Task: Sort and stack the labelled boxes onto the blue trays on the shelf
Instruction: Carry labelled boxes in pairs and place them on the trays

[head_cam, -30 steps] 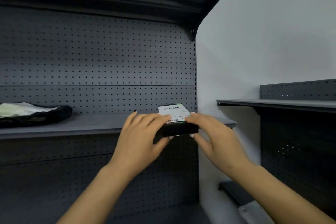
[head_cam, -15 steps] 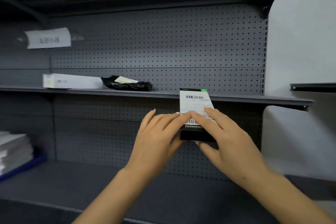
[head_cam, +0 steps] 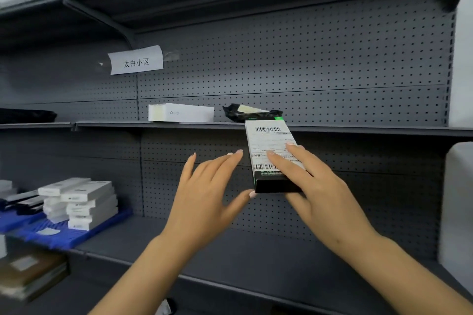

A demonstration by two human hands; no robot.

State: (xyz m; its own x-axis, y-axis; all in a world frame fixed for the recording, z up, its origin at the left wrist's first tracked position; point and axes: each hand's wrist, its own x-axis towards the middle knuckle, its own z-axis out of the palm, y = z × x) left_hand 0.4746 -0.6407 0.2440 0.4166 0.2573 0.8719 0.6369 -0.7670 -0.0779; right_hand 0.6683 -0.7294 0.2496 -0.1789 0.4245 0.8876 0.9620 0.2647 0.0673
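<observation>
Since half a second ago my left hand (head_cam: 204,194) has come off the labelled box (head_cam: 271,158): its fingers (head_cam: 225,163) are now spread wide and straight, holding nothing, with only the thumb tip close to the box's near corner; I cannot tell whether it touches. The view has also swung left, so the blue tray (head_cam: 64,234) at 9 o'clock now shows in full where it was cut off before.

My right hand (head_cam: 325,192) holds the box alone, fingers lying across the label and the thumb hidden beneath. The box is in the air in front of the pegboard back, its far end reaching the edge of the upper shelf (head_cam: 358,129), at about 1 o'clock from centre.

It is a slim black box with a green edge, its top covered by a white label with barcodes at both ends; the small print is too blurred to read.

White boxes (head_cam: 84,202) are stacked on the tray. A white box (head_cam: 181,112) and a black bag (head_cam: 250,112) sit on the upper shelf. A paper sign (head_cam: 135,60) is taped to the pegboard at 11 o'clock.
</observation>
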